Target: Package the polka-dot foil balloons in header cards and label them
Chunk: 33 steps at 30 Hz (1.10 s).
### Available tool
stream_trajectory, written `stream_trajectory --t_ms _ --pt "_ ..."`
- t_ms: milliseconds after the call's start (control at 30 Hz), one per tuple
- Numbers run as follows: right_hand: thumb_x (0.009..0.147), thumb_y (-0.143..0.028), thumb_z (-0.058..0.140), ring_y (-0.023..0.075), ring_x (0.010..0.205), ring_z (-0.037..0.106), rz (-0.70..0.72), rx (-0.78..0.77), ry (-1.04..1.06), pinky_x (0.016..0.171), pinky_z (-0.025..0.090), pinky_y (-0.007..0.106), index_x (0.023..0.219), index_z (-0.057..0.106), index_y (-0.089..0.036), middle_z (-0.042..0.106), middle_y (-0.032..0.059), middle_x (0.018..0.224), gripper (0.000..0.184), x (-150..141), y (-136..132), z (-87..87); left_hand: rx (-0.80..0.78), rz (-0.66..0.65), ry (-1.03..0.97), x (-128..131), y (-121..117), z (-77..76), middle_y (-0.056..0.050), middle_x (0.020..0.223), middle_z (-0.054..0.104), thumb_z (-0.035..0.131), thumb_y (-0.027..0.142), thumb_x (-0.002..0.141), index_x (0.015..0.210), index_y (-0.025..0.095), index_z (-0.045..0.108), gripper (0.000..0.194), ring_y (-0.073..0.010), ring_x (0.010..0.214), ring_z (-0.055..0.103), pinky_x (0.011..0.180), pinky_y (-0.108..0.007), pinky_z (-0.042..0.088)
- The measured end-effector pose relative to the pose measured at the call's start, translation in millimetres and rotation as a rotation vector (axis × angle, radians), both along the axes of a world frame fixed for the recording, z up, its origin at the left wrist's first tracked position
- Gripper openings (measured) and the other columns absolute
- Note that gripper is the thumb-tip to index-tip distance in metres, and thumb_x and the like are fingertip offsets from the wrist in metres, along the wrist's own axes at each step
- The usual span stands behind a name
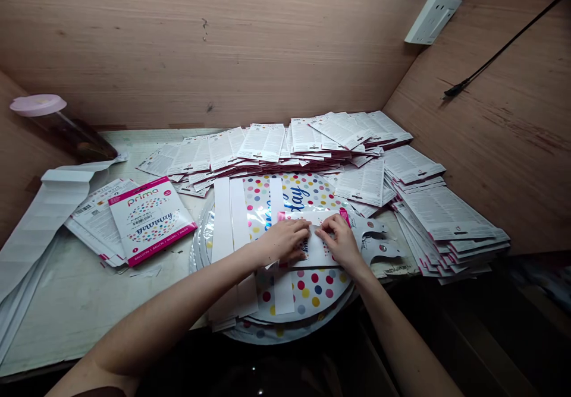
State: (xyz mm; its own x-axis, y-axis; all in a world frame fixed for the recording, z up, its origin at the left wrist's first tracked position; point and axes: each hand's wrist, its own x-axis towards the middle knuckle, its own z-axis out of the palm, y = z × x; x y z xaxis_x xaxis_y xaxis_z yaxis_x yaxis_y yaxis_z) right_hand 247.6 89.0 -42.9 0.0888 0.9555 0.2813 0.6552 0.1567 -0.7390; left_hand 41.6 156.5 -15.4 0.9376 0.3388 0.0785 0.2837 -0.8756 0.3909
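Note:
A pink-and-white balloon packet (pixel 319 260) lies under both hands, on top of a stack of flat foil balloons (pixel 307 290) printed with coloured dots. My left hand (pixel 285 241) holds the packet's left side, fingers bent over its face. The fingers of my right hand (pixel 339 241) are pinched together over the packet's upper middle; whatever is between the fingertips is too small to make out. Long white paper strips (pixel 222 224) lie across the balloons to the left of the packet. Shiny balloon tails (pixel 381 247) stick out on the right.
Printed packets (pixel 263 141) are heaped along the back, with another stack (pixel 450 213) at the right. A pink-edged packet (pixel 149 219) rests on others at the left. Behind it are a paper strip roll (pixel 57 195) and a pink-lidded jar (pixel 66 126). Wooden panels (pixel 223 46) enclose the table.

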Motion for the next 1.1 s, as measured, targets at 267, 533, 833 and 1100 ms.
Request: stream_trajectory --t_ms 267,533,833,1100 --pt "0.088 -0.031 0.057 0.0238 0.086 0.054 -0.007 -0.007 -0.038 0.081 0.047 0.044 0.079 0.055 -0.023 0.053 0.0041 0.086 0.013 -1 -1 0.4 -0.067 0.01 -0.038 -4 3 -3.2 -0.02 0.148 0.043 0.075 0.037 0.081 0.13 0.014 0.042 0.063 -0.0322 0.141 0.036 0.119 -0.055 0.021" --pt "0.086 -0.032 0.059 0.0243 0.083 0.054 -0.054 -0.018 -0.031 0.078 0.048 0.044 0.072 0.054 -0.023 0.052 0.005 0.085 0.017 -4 4 -1.7 -0.06 -0.021 0.028 -2 6 -1.3 -0.019 0.151 0.04 0.071 0.041 0.084 0.137 0.016 0.043 0.065 -0.0302 0.143 0.033 0.118 -0.053 0.023" --pt "0.089 -0.033 0.06 0.0234 0.093 0.053 0.055 0.126 0.011 0.083 0.049 0.041 0.096 0.064 -0.023 0.053 0.0064 0.097 0.012 -33 -8 39.9 -0.011 -0.074 0.04 1 10 6.0 -0.017 0.15 0.042 0.07 0.036 0.085 0.12 0.016 0.061 0.041 -0.0292 0.14 0.039 0.113 -0.045 0.035" --pt "0.089 -0.021 0.061 0.0227 0.087 0.052 0.369 0.378 -0.033 0.082 0.046 0.043 0.089 0.069 -0.027 0.063 0.0042 0.086 0.01 -88 -42 48.4 -0.029 -0.077 0.086 -3 11 8.4 -0.014 0.154 0.036 0.066 0.029 0.085 0.134 0.017 0.054 0.051 -0.0293 0.142 0.034 0.116 -0.044 0.031"
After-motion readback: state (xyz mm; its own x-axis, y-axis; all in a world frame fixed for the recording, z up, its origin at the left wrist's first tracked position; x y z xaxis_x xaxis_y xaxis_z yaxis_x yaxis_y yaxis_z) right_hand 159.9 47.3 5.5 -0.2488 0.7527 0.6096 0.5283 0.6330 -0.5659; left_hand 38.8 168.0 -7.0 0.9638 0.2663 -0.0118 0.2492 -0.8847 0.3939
